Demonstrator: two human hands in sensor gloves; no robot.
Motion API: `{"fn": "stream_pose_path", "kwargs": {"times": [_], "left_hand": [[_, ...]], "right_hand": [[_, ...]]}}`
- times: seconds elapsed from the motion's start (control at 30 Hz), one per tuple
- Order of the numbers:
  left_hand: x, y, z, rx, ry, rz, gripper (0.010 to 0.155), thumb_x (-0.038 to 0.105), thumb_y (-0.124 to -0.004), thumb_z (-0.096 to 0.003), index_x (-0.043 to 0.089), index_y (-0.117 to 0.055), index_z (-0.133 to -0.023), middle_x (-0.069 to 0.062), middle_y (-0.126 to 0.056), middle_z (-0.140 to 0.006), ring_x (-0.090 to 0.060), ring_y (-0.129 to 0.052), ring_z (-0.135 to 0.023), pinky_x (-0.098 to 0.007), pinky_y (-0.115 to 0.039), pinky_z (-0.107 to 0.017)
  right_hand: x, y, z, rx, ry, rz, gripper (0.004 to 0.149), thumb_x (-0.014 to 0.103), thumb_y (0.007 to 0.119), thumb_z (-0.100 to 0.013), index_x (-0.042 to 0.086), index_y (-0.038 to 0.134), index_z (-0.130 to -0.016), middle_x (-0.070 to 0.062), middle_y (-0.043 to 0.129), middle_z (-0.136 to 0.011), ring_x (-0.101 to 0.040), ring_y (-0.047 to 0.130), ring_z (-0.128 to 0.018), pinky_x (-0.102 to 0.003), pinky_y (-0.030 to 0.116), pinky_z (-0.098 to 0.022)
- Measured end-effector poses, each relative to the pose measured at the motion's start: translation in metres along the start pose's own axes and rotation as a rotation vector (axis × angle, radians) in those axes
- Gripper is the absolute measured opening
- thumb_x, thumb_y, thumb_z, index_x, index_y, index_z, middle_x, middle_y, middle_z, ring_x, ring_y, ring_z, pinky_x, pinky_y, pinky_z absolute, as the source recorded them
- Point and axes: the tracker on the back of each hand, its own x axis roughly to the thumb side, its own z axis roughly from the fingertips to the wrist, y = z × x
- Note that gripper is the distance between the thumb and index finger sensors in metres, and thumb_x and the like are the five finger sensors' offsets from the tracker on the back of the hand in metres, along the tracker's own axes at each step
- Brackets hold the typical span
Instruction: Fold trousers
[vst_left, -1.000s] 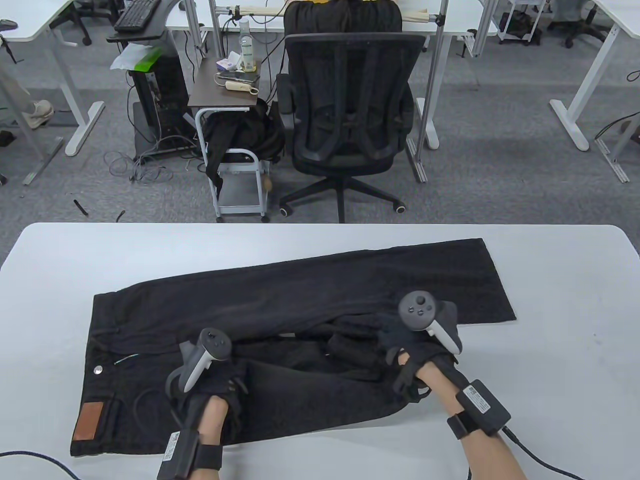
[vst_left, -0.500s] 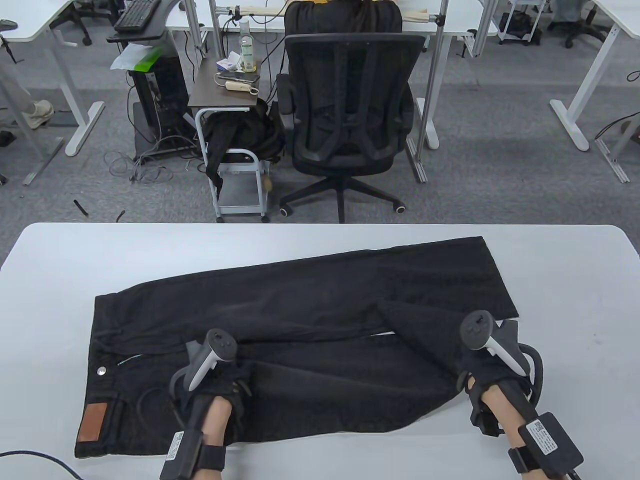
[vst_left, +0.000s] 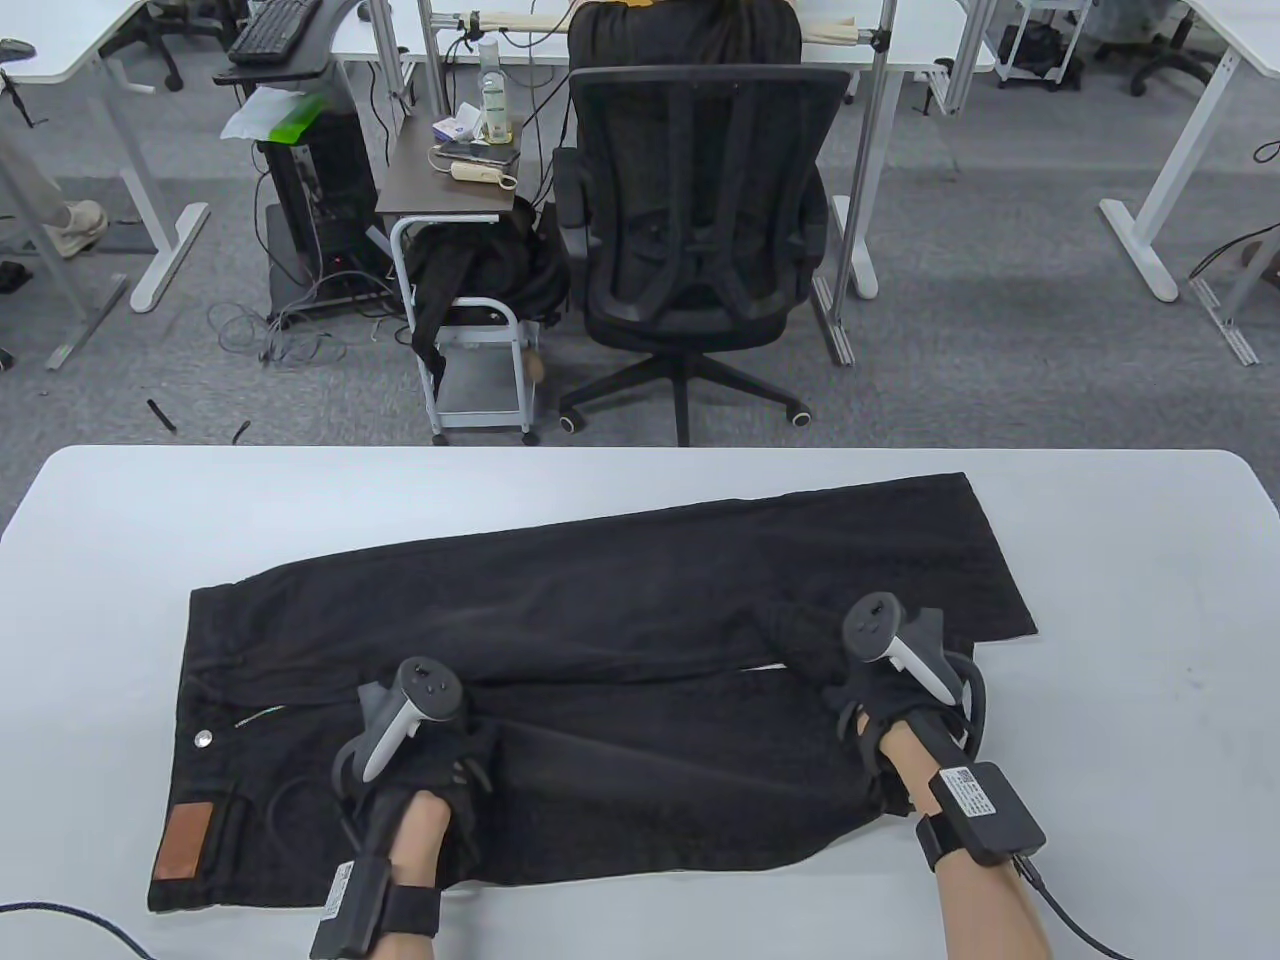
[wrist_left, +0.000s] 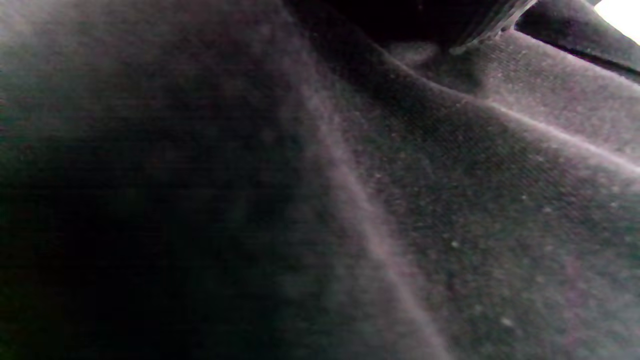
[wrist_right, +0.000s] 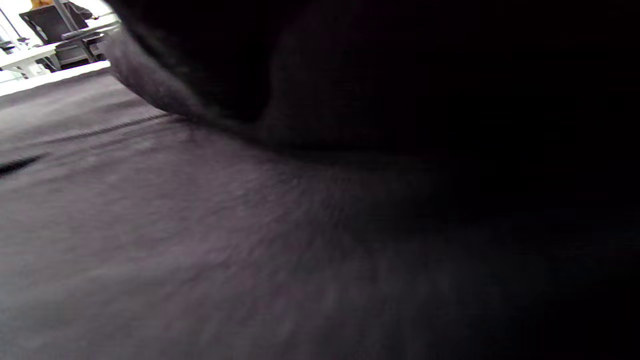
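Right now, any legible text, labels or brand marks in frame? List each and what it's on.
Nothing reads clearly.
White sticker on the left wrist unit: print too small to read.
White sticker on the right wrist unit: print with a code square, too small to read.
Brown patch at the waistband of the trousers: no lettering can be made out.
Both wrist views: only dark fabric, no text.

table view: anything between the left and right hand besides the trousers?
No. In the table view, only black trousers fabric, the near leg with a diagonal crease, spans from the left hand to the right hand. No other object lies there.
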Motion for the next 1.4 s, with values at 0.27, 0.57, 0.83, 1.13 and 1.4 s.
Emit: {"fn": "stream_pose_path", "kwargs": {"times": [0.27, 0.57, 0.83, 1.13, 1.4], "left_hand": [[-0.005, 0.001, -0.006, 0.005, -0.003, 0.014, 0.073, 0.058, -0.064, -0.0521, 0.033, -0.028, -0.11, 0.003, -0.009, -0.124, -0.032, -0.005, -0.113, -0.066, -0.015, -0.076], [-0.004, 0.0, -0.007, 0.014, -0.002, 0.01, 0.073, 0.058, -0.064, -0.0519, 0.032, -0.028, -0.11, 0.002, -0.009, -0.124, -0.032, -0.005, -0.113, -0.066, -0.015, -0.075], [-0.004, -0.001, -0.009, 0.013, 0.002, 0.005, 0.073, 0.057, -0.063, -0.0519, 0.032, -0.027, -0.11, 0.002, -0.008, -0.123, -0.033, -0.005, -0.113, -0.067, -0.015, -0.075], [-0.005, -0.001, -0.008, 0.012, -0.003, 0.014, 0.073, 0.058, -0.063, -0.0519, 0.032, -0.027, -0.11, 0.002, -0.008, -0.124, -0.033, -0.005, -0.113, -0.066, -0.015, -0.075], [-0.005, -0.002, -0.012, 0.004, -0.003, 0.008, 0.073, 0.058, -0.063, -0.0521, 0.032, -0.026, -0.11, 0.002, -0.007, -0.123, -0.032, -0.004, -0.113, -0.066, -0.014, -0.075]], "right_hand": [[-0.062, -0.062, 0.029, -0.189, 0.043, -0.389, 0.053, 0.035, 0.081, -0.045, 0.012, 0.079, -0.093, -0.01, 0.095, -0.074, -0.032, 0.095, -0.062, -0.057, 0.069, -0.06], [-0.116, -0.097, 0.064, -0.322, 0.128, -0.505, 0.049, 0.028, 0.079, -0.047, 0.01, 0.08, -0.092, -0.01, 0.097, -0.07, -0.032, 0.096, -0.058, -0.057, 0.07, -0.059], [-0.126, -0.034, 0.03, -0.049, 0.178, -0.254, 0.06, 0.034, 0.08, -0.047, 0.022, 0.064, -0.104, -0.01, 0.061, -0.111, -0.044, 0.053, -0.104, -0.065, 0.043, -0.073], [-0.135, -0.008, 0.023, 0.025, 0.422, 0.011, 0.069, 0.05, 0.075, -0.046, 0.018, 0.059, -0.105, -0.014, 0.054, -0.111, -0.042, 0.059, -0.102, -0.062, 0.052, -0.071], [-0.135, -0.017, 0.043, 0.217, 0.5, 0.148, 0.064, 0.049, 0.077, -0.047, 0.01, 0.074, -0.097, -0.021, 0.076, -0.1, -0.044, 0.083, -0.085, -0.061, 0.062, -0.066]]}}
